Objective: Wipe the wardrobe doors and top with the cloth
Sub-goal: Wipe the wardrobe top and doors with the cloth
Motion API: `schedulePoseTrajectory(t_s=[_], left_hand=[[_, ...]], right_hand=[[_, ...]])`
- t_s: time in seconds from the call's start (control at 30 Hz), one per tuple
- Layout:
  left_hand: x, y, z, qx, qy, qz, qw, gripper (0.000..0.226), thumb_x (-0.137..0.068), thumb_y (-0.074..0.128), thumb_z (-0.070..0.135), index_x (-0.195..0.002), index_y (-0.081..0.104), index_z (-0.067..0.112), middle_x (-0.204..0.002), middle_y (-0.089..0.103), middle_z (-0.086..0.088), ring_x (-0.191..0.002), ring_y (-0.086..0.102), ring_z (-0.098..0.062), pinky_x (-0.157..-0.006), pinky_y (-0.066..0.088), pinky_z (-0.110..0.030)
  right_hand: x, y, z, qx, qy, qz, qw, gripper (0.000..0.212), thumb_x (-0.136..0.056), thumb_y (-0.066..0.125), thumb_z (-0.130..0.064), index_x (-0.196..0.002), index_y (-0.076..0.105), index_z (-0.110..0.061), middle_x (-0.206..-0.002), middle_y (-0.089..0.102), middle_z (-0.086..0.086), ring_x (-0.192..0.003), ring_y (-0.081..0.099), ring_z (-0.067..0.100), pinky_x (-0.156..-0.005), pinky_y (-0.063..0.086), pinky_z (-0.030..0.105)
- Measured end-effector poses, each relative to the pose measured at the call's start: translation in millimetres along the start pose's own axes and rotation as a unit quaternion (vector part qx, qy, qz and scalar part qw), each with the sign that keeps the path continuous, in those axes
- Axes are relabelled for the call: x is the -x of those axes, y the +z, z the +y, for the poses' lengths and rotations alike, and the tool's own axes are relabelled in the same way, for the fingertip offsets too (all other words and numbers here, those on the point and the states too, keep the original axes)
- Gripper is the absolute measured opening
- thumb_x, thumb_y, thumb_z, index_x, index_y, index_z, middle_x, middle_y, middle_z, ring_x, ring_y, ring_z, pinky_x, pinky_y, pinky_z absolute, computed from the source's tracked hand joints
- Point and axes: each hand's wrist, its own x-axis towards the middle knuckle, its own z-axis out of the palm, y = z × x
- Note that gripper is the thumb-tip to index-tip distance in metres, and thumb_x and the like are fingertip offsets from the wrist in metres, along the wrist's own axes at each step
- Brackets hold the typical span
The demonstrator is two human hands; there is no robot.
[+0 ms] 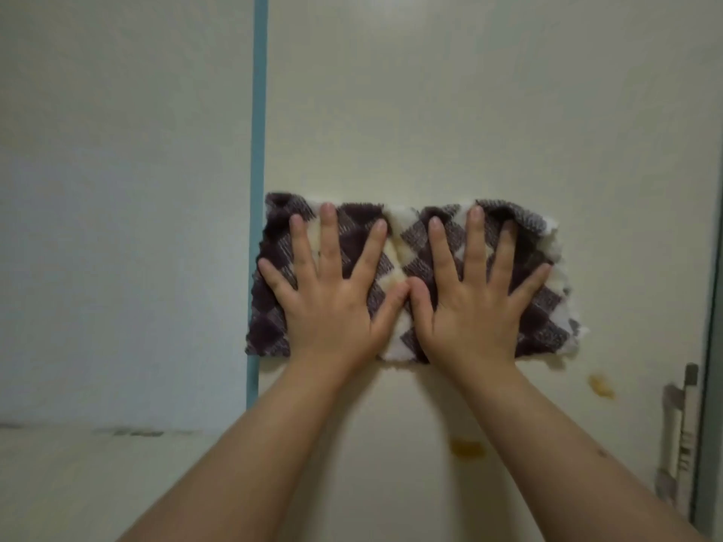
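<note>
Your 2 hands lie flat on the cloth (409,236), side by side, and press it against the wardrobe door (450,111). Your left hand (332,307) is spread wide with straight fingers on the left half of the cloth. Your right hand (475,307) is spread in the same way on the right half. Neither hand grips anything, and the 2 thumbs touch each other in the middle.

The cloth is fluffy, with a dark purple and white check pattern, and it lies as a wide band across the cream door. Its left edge reaches over the teal strip (258,111) that runs down the left side of the door.

Below the cloth, a yellow-brown lower stain (465,447) sits on the door between your forearms, close to the right one. An upper stain (600,385) of the same colour sits near the lower right corner of the cloth. A metal handle (682,428), rather blurred, stands at the right edge of the door, lower than the cloth. Left of the strip there is a pale panel (117,189); I cannot tell if it is a wall or another door.
</note>
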Motion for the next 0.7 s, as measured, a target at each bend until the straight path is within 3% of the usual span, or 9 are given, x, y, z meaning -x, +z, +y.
schedulePoseTrajectory(t_s=[0.3,0.43,0.53,0.63,0.7], left_hand=[[114,20,-2,-0.024,-0.003,-0.031,0.999,0.060,-0.088,0.024,0.058,-0.143,0.017,0.037,-0.153,0.008,-0.013,-0.139,0.003,-0.040,-0.098,0.002,-0.072],[147,25,-4,-0.039,-0.018,-0.048,0.998,0.061,-0.089,0.019,0.064,-0.143,0.017,0.038,-0.156,-0.004,-0.011,-0.139,0.005,-0.042,-0.100,0.000,-0.071],[145,23,-3,-0.037,-0.016,-0.043,0.998,0.062,-0.088,0.019,0.065,-0.144,0.013,0.039,-0.155,-0.008,-0.011,-0.139,0.001,-0.041,-0.100,-0.002,-0.071],[130,23,4,-0.025,-0.016,-0.025,0.999,0.061,-0.088,0.020,0.064,-0.144,0.012,0.040,-0.155,-0.006,-0.012,-0.139,0.000,-0.043,-0.098,-0.002,-0.072],[106,21,16,-0.009,-0.023,-0.013,1.000,0.063,-0.085,0.025,0.063,-0.143,0.014,0.041,-0.155,-0.001,-0.013,-0.138,0.002,-0.043,-0.095,-0.003,-0.074]], right_hand=[[118,19,0,0.012,-0.030,-0.026,0.999,0.064,-0.087,0.035,-0.047,-0.146,0.018,-0.027,-0.155,0.015,0.006,-0.135,0.021,0.036,-0.101,0.006,0.071],[150,22,3,-0.001,-0.017,-0.043,0.999,0.056,-0.095,0.014,-0.050,-0.147,0.006,-0.031,-0.157,-0.007,-0.001,-0.142,0.004,0.030,-0.102,0.004,0.069],[146,19,3,0.007,-0.018,-0.045,0.999,0.056,-0.095,0.014,-0.050,-0.147,0.004,-0.032,-0.157,-0.010,-0.002,-0.143,-0.005,0.027,-0.101,0.005,0.070],[131,18,9,0.010,-0.019,-0.025,0.999,0.063,-0.090,0.029,-0.050,-0.147,0.009,-0.031,-0.157,-0.006,-0.002,-0.141,0.006,0.030,-0.101,0.005,0.070],[106,13,18,0.007,0.003,-0.009,1.000,0.068,-0.083,0.037,-0.052,-0.145,0.020,-0.029,-0.157,0.008,0.001,-0.137,0.019,0.035,-0.100,0.008,0.072]])
